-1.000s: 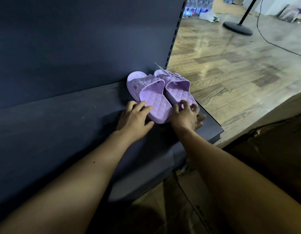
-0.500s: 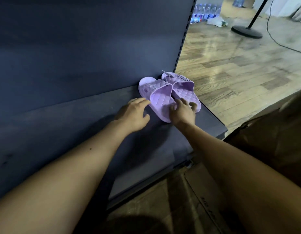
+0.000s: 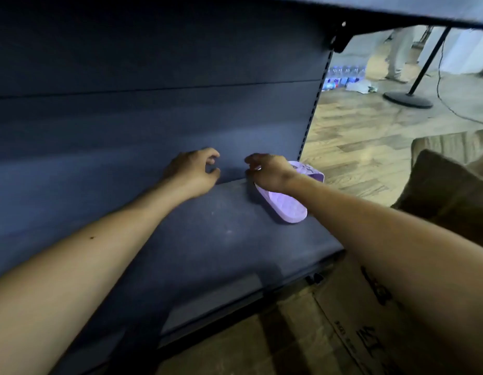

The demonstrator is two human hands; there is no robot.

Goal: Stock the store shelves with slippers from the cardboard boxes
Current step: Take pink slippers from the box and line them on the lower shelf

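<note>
Backing panel (image 3: 153, 104): dark blue, fills the left and centre of the view. A slotted upright (image 3: 313, 109) runs down its right edge.
Bottom shelf (image 3: 221, 239): dark blue and flat, projecting from the foot of the panel toward the camera. It carries the stock at its rear right corner.
Upper shelf (image 3: 397, 12): only the underside shows, along the top edge of the view.
Floor (image 3: 370, 147): wood planks, visible to the right of the upright.
Cardboard box (image 3: 356, 320): brown with dark print, on the floor at the shelf's front right corner, partly under the right forearm. More brown cardboard (image 3: 437, 190) shows at the right edge.
Purple slippers (image 3: 283, 204): a pair on the bottom shelf, close against the back panel and beside the upright. One pale heel end points toward the camera, and a printed strap shows behind the wrist. Blur hides how the two lie against each other.
Right hand (image 3: 270, 173): lies over the front part of the slippers, grasping them with thumb and fingers curled round their far left edge.
Left hand (image 3: 193, 171): released, fingers loosely curled, holding nothing. It is near the back panel, above the shelf and apart from the slippers.
Stand base (image 3: 408, 100): round and dark, on the floor in the background.
Water bottles (image 3: 343, 74): a row on the floor behind the upright.
</note>
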